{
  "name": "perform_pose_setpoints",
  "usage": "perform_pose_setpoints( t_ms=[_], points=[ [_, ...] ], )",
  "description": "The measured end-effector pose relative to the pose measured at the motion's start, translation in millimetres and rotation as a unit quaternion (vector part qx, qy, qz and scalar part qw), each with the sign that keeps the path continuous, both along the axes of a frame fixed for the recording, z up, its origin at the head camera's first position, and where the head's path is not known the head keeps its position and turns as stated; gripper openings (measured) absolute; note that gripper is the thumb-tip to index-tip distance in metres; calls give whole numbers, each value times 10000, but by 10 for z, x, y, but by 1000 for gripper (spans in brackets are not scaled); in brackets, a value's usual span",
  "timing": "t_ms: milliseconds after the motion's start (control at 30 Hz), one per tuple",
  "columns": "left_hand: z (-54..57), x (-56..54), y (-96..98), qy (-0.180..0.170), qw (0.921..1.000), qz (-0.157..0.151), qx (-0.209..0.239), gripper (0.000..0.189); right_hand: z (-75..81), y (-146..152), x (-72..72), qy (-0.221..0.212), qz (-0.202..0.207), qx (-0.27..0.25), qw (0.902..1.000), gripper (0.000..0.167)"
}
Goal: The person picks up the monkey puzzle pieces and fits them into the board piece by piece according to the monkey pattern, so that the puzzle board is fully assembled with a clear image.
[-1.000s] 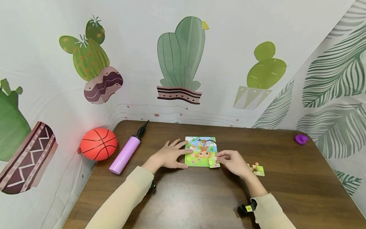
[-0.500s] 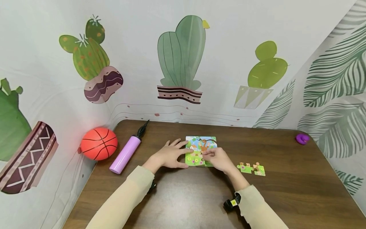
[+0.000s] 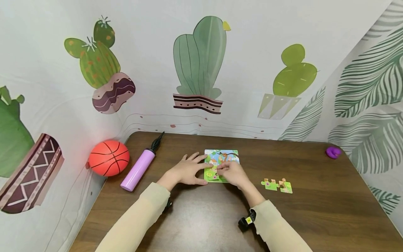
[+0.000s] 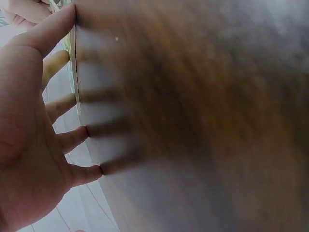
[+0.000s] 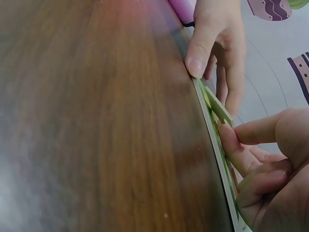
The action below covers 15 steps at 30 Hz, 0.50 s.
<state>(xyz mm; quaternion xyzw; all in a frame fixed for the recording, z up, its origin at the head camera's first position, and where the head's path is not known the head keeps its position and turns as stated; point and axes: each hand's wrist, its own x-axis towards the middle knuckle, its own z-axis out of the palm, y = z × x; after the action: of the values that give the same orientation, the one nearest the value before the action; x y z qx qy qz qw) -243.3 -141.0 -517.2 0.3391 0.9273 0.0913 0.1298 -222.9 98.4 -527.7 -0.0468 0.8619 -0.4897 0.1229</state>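
A square puzzle board [image 3: 233, 153] with a monkey picture lies flat on the table. My left hand [image 3: 188, 170] rests at its left edge with the fingers spread, thumb at the lower left corner. Between thumb and fingers my right hand [image 3: 233, 173] pinches a green puzzle piece [image 3: 214, 177] over the board's lower left part. In the right wrist view that piece [image 5: 219, 107] tilts up from the board's surface. Two joined puzzle pieces [image 3: 277, 185] lie on the table to the right. The right hand hides the board's lower right part.
A lilac hand pump [image 3: 138, 169] with a black nozzle lies on the left of the brown table [image 3: 195, 224]. Beside it sits a red ball [image 3: 108, 158] with black lines. A small purple object [image 3: 333, 152] is at the far right. A cactus-print cloth [image 3: 245, 70] hangs behind.
My right hand has carried the pinched piece leftward, from the board's lower right corner to its lower left. The two pieces on the right have come into full view. The left hand has stayed still.
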Motion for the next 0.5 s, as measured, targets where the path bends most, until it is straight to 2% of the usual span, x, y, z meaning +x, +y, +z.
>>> perform_pose_setpoints(
  t_ms=[300,500],
  points=[
    [-13,2,10,46,10000,17,-22,73,2,-68,-15,40,-189,124,9997,12],
    [-24,3,19,91,9998,52,152,66,27,-99,-9,-66,-304,153,9994,12]
  ],
)
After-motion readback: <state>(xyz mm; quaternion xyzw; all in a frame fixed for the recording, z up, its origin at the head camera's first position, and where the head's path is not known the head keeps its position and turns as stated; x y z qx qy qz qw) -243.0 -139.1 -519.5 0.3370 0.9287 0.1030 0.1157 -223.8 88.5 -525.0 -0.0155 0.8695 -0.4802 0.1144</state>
